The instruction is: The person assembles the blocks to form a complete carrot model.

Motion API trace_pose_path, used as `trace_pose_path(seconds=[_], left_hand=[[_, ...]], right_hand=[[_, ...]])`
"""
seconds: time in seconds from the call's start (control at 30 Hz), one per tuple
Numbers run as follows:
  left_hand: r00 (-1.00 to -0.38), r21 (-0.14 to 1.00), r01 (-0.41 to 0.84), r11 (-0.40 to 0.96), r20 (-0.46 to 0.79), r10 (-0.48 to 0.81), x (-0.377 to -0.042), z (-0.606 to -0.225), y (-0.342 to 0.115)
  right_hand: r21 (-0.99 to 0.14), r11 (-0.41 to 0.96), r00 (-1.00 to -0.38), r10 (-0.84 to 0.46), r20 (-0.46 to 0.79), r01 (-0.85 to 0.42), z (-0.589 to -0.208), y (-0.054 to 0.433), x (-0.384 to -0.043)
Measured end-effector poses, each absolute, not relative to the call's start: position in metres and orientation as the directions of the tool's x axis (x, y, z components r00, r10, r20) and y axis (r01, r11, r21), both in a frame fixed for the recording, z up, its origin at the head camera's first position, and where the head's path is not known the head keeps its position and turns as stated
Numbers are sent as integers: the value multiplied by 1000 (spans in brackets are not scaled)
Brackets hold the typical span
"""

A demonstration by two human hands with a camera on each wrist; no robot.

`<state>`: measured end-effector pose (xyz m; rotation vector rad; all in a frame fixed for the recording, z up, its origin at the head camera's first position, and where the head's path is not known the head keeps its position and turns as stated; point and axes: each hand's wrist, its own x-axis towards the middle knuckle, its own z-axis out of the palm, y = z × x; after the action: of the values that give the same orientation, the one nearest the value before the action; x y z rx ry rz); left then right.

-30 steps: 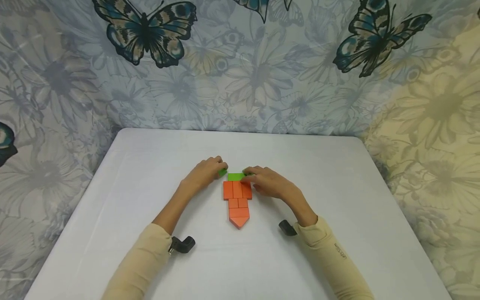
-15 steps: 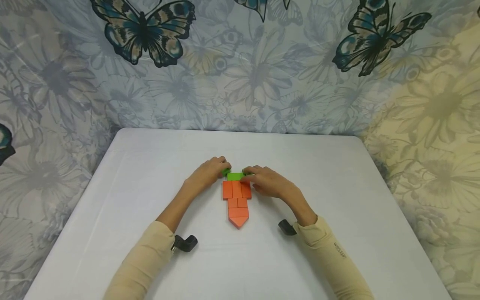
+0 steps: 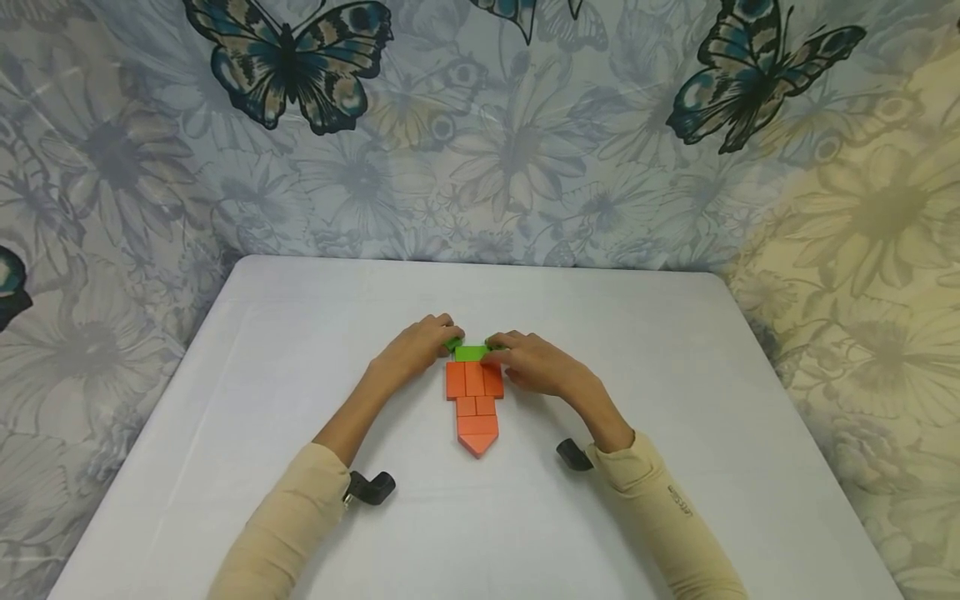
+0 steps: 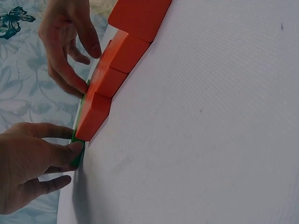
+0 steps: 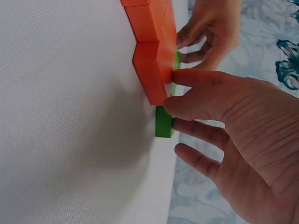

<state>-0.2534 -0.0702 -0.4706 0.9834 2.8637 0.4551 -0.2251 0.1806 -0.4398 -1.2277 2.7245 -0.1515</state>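
Note:
Orange blocks (image 3: pixel 475 380) lie flat and close together on the table, wide at the far end and narrowing to a pointed block (image 3: pixel 478 444) at the near end. A flat green block (image 3: pixel 470 353) lies against their far edge. At its left end my left hand (image 3: pixel 411 348) pinches another green block (image 4: pixel 77 160) between thumb and fingers, partly covered by them. My right hand (image 3: pixel 536 364) holds the green piece at the right end (image 5: pixel 163 122), thumb at the orange corner and fingers on the green; much of that end is hidden in the head view.
The blocks sit on a white-covered table (image 3: pixel 480 525), whose far edge meets a hanging cloth (image 3: pixel 517 167) printed with flowers and butterflies. Black wrist-camera mounts (image 3: pixel 372 487) stick out from the tan sleeves (image 3: pixel 285 525) over the tabletop.
My left hand has moved a little to the right with its green block, closing toward the middle green block. My right hand and the orange blocks have stayed put.

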Motion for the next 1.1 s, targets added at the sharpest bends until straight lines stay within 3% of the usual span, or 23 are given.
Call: trace_pose_path(seconds=[0.3, 0.53, 0.67, 0.87, 0.97, 1.1], left_hand=[[-822, 313, 555, 771, 65, 565, -247, -471, -86], [-891, 312, 450, 837, 220, 398, -235, -459, -128], [-909, 352, 385, 853, 305, 285, -233, -455, -158], [-966, 339, 253, 906, 146, 215, -227, -459, -193], [-973, 335, 229, 914, 78, 216, -224, -464, -201], [-974, 337, 226, 914, 74, 214, -222, -467, -205]], right_hand=[[-137, 675, -676, -736, -44, -725, -434, 182, -224], [-107, 759, -760, -612, 221, -642, -415, 224, -234], [-71, 862, -828, -455, 327, -502, -409, 259, -245], [-102, 963, -963, -235, 131, -249, -412, 291, -253], [-132, 963, -972, -228, 61, -235, -416, 291, -253], [-150, 956, -967, -249, 45, -253, -421, 282, -254]])
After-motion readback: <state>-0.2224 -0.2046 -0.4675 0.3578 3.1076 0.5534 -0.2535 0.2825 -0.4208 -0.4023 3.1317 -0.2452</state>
